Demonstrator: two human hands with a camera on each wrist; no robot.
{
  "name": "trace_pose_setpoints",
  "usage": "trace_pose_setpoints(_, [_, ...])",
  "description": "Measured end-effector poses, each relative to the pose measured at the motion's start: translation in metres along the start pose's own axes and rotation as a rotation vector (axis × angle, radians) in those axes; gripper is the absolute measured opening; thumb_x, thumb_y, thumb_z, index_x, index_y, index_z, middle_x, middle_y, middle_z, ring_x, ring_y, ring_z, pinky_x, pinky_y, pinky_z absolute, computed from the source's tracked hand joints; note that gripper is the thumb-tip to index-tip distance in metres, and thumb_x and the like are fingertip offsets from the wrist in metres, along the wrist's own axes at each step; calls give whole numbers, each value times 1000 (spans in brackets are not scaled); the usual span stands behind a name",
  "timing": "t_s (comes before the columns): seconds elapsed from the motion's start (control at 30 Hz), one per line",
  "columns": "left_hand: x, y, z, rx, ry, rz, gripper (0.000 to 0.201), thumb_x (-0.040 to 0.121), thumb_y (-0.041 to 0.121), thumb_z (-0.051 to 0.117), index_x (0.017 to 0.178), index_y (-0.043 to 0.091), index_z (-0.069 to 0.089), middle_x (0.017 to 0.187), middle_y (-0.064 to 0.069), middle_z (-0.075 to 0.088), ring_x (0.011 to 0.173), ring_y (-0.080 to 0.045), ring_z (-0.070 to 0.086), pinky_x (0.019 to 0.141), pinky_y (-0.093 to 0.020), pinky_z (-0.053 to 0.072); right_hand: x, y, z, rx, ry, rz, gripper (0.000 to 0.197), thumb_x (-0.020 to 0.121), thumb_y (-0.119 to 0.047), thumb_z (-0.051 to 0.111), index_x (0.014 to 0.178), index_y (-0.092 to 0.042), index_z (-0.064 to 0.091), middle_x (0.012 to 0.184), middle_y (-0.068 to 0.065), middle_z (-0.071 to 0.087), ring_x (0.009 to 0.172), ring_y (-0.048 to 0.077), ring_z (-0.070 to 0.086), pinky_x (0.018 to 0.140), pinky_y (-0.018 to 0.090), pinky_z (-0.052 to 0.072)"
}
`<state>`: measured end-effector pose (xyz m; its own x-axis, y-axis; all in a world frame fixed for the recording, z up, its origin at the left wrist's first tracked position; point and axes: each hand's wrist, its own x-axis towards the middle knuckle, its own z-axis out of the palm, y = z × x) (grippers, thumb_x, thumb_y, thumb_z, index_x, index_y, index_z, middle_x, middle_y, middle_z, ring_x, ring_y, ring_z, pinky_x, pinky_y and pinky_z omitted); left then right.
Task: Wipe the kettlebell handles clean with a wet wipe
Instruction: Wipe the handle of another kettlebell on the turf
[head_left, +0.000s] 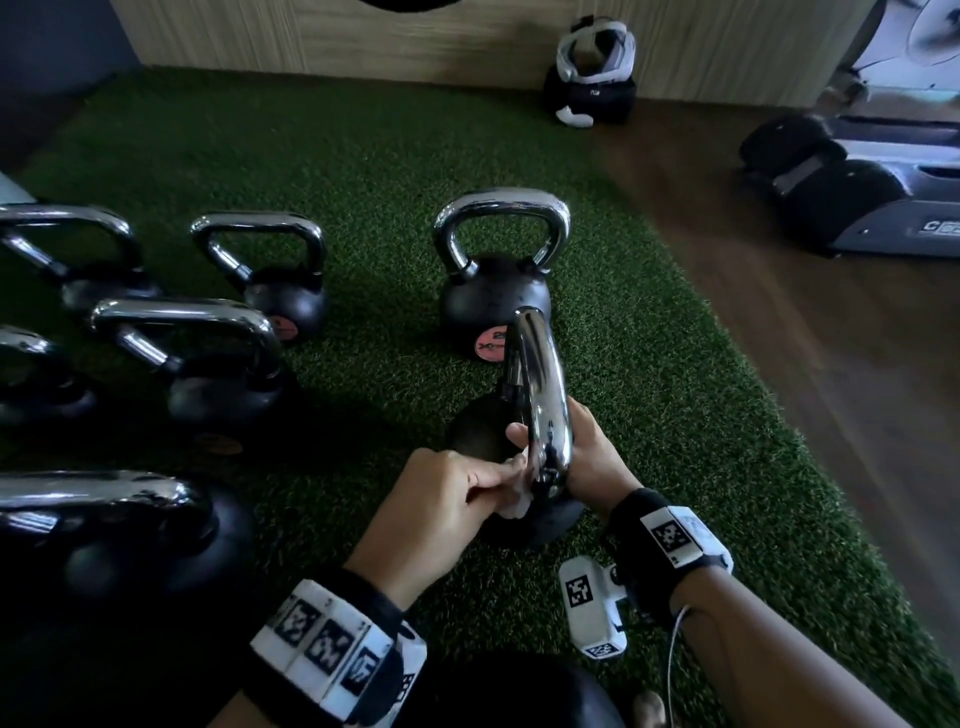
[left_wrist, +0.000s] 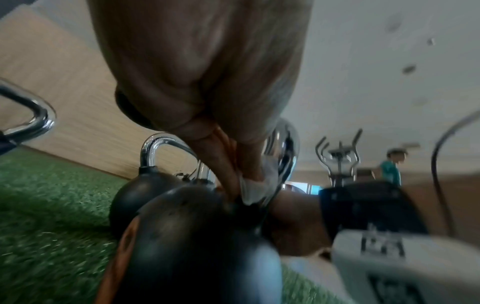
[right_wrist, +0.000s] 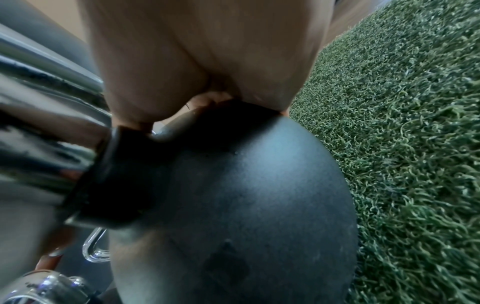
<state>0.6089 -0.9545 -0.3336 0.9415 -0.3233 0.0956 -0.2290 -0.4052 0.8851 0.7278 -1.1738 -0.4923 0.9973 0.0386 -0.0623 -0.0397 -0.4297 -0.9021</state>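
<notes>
A black kettlebell (head_left: 480, 431) with a chrome handle (head_left: 543, 384) stands on the green turf in front of me, its handle edge-on to the head view. My left hand (head_left: 498, 475) pinches a crumpled white wet wipe (head_left: 517, 506) against the near leg of that handle, low down by the body. My right hand (head_left: 582, 452) grips the same leg from the right, its thumb curled round to the left side. In the left wrist view the wet wipe (left_wrist: 253, 189) lies pressed on the chrome handle (left_wrist: 284, 148). The right wrist view shows the palm over the black kettlebell (right_wrist: 246, 195).
Another kettlebell (head_left: 496, 260) stands just behind, and several more (head_left: 208, 364) crowd the left of the turf (head_left: 363, 156). A white tagged device (head_left: 592, 605) lies under my right wrist. Wood floor (head_left: 779, 338) and a treadmill (head_left: 857, 197) lie to the right, a black bag (head_left: 592, 93) by the wall.
</notes>
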Motion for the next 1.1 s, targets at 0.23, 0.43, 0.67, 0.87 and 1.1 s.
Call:
trace_pose_setpoints(0.23, [7, 0, -5, 153, 19, 16, 28, 89, 17, 78, 112, 32, 78, 103, 33, 71, 91, 14, 69, 88, -20, 57, -18, -27, -8, 12, -25, -2, 70, 72, -53, 84, 133, -32, 58, 127, 5, 67, 121, 29, 63, 103, 57, 51])
trace_pose_setpoints(0.43, [28, 13, -35, -118, 232, -75, 26, 85, 22, 82, 110, 25, 79, 98, 10, 80, 95, -5, 76, 89, -32, 61, -70, -121, -59, 68, 66, -4, 29, 87, -43, 74, 111, -28, 74, 107, -8, 76, 96, 11, 72, 93, 46, 60])
trace_pose_setpoints(0.67, [43, 48, -51, -717, 289, -157, 36, 71, 21, 78, 104, 7, 73, 89, -8, 80, 77, -13, 75, 70, -24, 62, -109, -222, -74, 28, 166, -490, 34, 82, -16, 84, 115, -23, 78, 98, -6, 75, 80, 17, 70, 79, 33, 61])
trace_pose_setpoints(0.87, [40, 56, -43, -781, 197, -235, 31, 74, 25, 75, 98, 7, 77, 88, -7, 80, 76, -11, 75, 68, -21, 60, -104, -224, -65, 90, 145, -514, 46, 74, -8, 89, 118, -15, 77, 101, -7, 74, 81, 9, 74, 77, 24, 62])
trace_pose_setpoints(1.1, [38, 53, -36, -560, 148, -256, 56, 86, 59, 56, 106, 12, 81, 106, -8, 79, 107, -20, 74, 94, -34, 60, -107, -214, -57, 6, 254, -529, 25, 81, -7, 84, 105, -14, 81, 101, -7, 76, 81, 7, 74, 75, 19, 60])
